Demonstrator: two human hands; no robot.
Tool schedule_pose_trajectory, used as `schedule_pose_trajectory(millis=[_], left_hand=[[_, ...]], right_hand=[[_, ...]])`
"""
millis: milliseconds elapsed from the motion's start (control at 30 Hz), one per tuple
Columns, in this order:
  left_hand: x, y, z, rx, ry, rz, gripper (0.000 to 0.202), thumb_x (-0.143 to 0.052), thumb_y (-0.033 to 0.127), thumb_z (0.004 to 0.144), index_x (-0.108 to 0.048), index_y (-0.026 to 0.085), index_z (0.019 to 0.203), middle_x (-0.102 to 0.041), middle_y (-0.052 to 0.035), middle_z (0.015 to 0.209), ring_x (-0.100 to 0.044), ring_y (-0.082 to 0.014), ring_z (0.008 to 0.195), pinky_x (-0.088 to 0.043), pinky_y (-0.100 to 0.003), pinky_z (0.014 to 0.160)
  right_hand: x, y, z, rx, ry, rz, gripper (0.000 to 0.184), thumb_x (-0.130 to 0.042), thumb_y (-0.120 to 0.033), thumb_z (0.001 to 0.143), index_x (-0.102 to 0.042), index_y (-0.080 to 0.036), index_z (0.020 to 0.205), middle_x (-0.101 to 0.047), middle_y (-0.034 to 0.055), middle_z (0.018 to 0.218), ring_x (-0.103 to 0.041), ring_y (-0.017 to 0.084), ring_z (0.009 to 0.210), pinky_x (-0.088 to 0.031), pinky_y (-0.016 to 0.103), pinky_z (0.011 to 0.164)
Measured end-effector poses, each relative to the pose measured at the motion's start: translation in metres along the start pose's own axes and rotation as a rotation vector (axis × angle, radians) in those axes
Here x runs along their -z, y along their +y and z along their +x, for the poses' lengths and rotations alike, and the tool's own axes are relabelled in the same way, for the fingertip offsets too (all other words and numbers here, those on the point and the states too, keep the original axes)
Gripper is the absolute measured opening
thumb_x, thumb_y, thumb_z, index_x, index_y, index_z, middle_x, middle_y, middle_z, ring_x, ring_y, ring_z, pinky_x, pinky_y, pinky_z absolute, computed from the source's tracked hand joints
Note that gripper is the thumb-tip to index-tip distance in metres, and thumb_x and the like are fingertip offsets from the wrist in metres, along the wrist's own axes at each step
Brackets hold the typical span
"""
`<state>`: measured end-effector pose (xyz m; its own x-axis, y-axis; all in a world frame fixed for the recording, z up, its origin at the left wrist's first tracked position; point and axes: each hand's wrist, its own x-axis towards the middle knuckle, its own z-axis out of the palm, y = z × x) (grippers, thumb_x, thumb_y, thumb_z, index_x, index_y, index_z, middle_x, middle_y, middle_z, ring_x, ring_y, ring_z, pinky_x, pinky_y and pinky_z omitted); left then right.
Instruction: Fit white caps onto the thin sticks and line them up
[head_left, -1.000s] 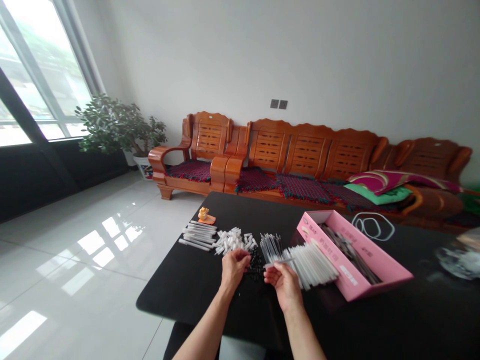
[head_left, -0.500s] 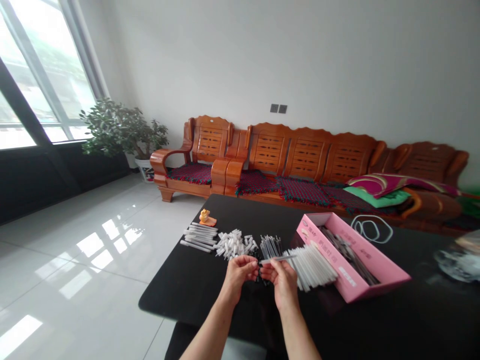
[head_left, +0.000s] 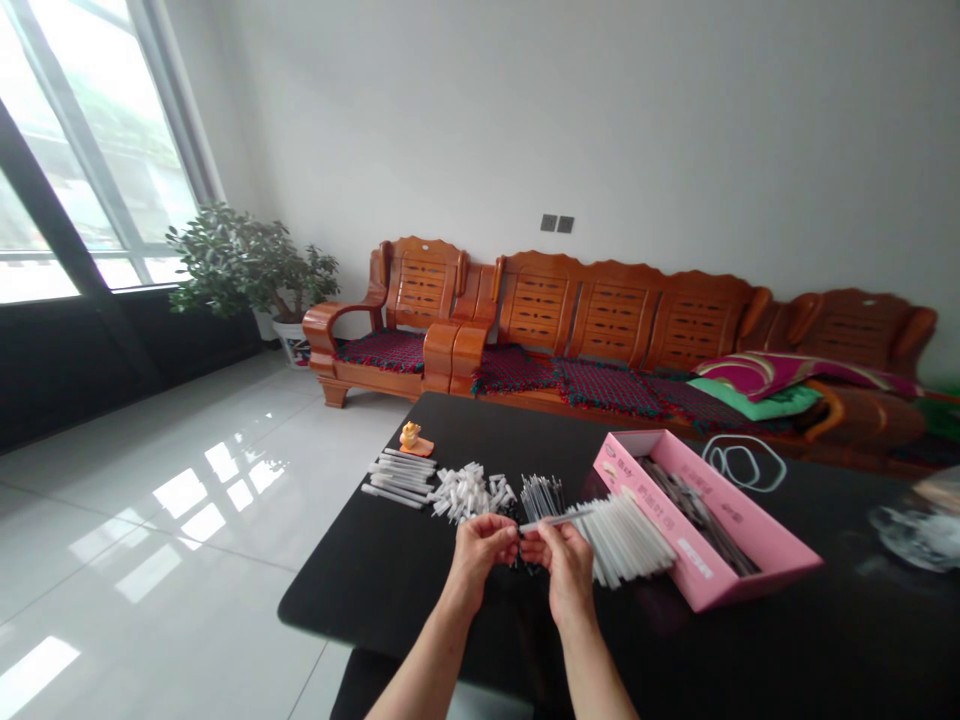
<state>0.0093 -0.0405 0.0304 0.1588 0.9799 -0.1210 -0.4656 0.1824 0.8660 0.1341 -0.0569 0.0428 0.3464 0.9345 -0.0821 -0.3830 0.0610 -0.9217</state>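
Note:
My right hand (head_left: 568, 560) is closed around a slim whitish pen barrel (head_left: 551, 521) held nearly level. At its left end, my left hand (head_left: 484, 550) pinches a small dark piece, mostly hidden by the fingertips; its exact shape is too small to tell. Small black parts (head_left: 531, 568) lie beneath and between the hands. Behind them are a bundle of thin pen refills (head_left: 541, 496) and a heap of short white pen caps (head_left: 469, 491). A row of white pen barrels (head_left: 628, 540) fans out beside my right hand.
Several finished-looking white pens (head_left: 401, 478) lie at the left, near a small yellow figurine (head_left: 410, 435). A pink box (head_left: 705, 530) with dark grey strips stands right on the black table (head_left: 360, 570). White loops (head_left: 750, 465) and a clear plastic bag (head_left: 919, 525) lie beyond.
The barrel's left end has come to the left fingertips, closing the small gap between them. Both hands keep nearly the same place; the view has shifted slightly.

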Motion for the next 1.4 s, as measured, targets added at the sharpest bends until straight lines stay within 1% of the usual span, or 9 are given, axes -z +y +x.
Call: schedule_pose_trajectory(millis=[367,600,733,833,900,1067,1267,1333,1400], left_hand=[[-0.003,-0.003,0.002,-0.042,0.04,0.036,0.031,-0.082,0.035,0.058,-0.071,0.01,0.072,-0.063,-0.0018,0.056,-0.054,-0.0095,0.047,-0.045,-0.021,0.049],[0.0,-0.01,0.004,-0.214,0.077,0.213,0.029,-0.08,0.034,0.06,-0.07,0.012,0.077,-0.066,-0.0028,0.063,-0.057,-0.0115,0.053,-0.044,-0.02,0.049],[0.001,-0.009,0.003,-0.188,0.043,0.194,0.045,-0.077,0.047,0.064,-0.066,0.013,0.092,-0.066,-0.0042,0.074,-0.06,-0.013,0.057,-0.045,-0.019,0.045],[0.001,-0.009,0.002,-0.127,0.047,0.258,0.052,-0.057,0.062,0.077,-0.065,0.011,0.079,-0.061,-0.0034,0.065,-0.053,-0.0091,0.045,-0.036,-0.016,0.035],[0.002,-0.01,0.003,-0.094,0.041,0.315,0.056,-0.049,0.064,0.081,-0.062,0.011,0.069,-0.056,-0.0012,0.056,-0.046,-0.0067,0.038,-0.029,-0.015,0.031],[0.005,-0.016,0.007,-0.109,0.034,0.33,0.047,-0.062,0.059,0.074,-0.058,0.013,0.063,-0.052,0.0022,0.049,-0.042,-0.0059,0.035,-0.027,-0.016,0.032],[0.005,-0.009,0.007,-0.16,0.005,0.215,0.037,-0.078,0.043,0.062,-0.063,0.012,0.076,-0.058,0.0013,0.056,-0.05,-0.008,0.044,-0.041,-0.018,0.041],[0.005,-0.008,0.006,-0.156,0.017,0.193,0.041,-0.078,0.044,0.062,-0.064,0.012,0.083,-0.061,-0.0001,0.063,-0.053,-0.0092,0.048,-0.043,-0.019,0.042],[0.005,-0.009,0.006,-0.122,0.041,0.231,0.043,-0.069,0.053,0.07,-0.064,0.012,0.081,-0.06,-0.0011,0.063,-0.051,-0.0088,0.044,-0.039,-0.018,0.037]], right_hand=[[0.0,0.002,0.0,-0.004,0.008,-0.032,0.035,-0.079,-0.042,0.061,-0.063,-0.015,0.077,-0.07,0.0029,0.058,-0.066,0.021,0.048,-0.05,0.026,0.04],[0.0,0.006,0.0,-0.019,0.027,-0.028,0.034,-0.079,-0.041,0.062,-0.062,-0.015,0.074,-0.07,0.0038,0.057,-0.064,0.019,0.044,-0.048,0.023,0.036],[0.0,0.004,-0.001,-0.025,0.03,-0.014,0.034,-0.079,-0.041,0.061,-0.062,-0.014,0.074,-0.07,0.0041,0.057,-0.064,0.018,0.044,-0.048,0.023,0.036],[-0.001,0.003,0.0,-0.03,0.041,-0.014,0.035,-0.08,-0.041,0.06,-0.063,-0.013,0.073,-0.07,0.0045,0.058,-0.064,0.018,0.044,-0.049,0.023,0.037],[-0.001,0.004,0.0,-0.032,0.047,-0.022,0.035,-0.08,-0.041,0.06,-0.063,-0.013,0.073,-0.07,0.0046,0.058,-0.064,0.017,0.044,-0.049,0.022,0.037],[-0.001,0.009,0.0,-0.017,0.044,-0.038,0.034,-0.08,-0.041,0.061,-0.063,-0.014,0.073,-0.07,0.0041,0.058,-0.063,0.017,0.042,-0.048,0.022,0.036],[0.0,0.01,0.001,-0.019,0.053,-0.055,0.036,-0.079,-0.042,0.061,-0.063,-0.013,0.075,-0.069,0.0041,0.057,-0.062,0.017,0.041,-0.047,0.022,0.036],[0.0,0.01,0.002,-0.025,0.056,-0.061,0.037,-0.079,-0.043,0.061,-0.063,-0.013,0.074,-0.069,0.0042,0.056,-0.062,0.017,0.041,-0.047,0.022,0.036],[0.0,0.009,0.002,-0.032,0.058,-0.062,0.037,-0.08,-0.043,0.06,-0.062,-0.014,0.074,-0.069,0.0043,0.056,-0.062,0.017,0.041,-0.047,0.022,0.036]])
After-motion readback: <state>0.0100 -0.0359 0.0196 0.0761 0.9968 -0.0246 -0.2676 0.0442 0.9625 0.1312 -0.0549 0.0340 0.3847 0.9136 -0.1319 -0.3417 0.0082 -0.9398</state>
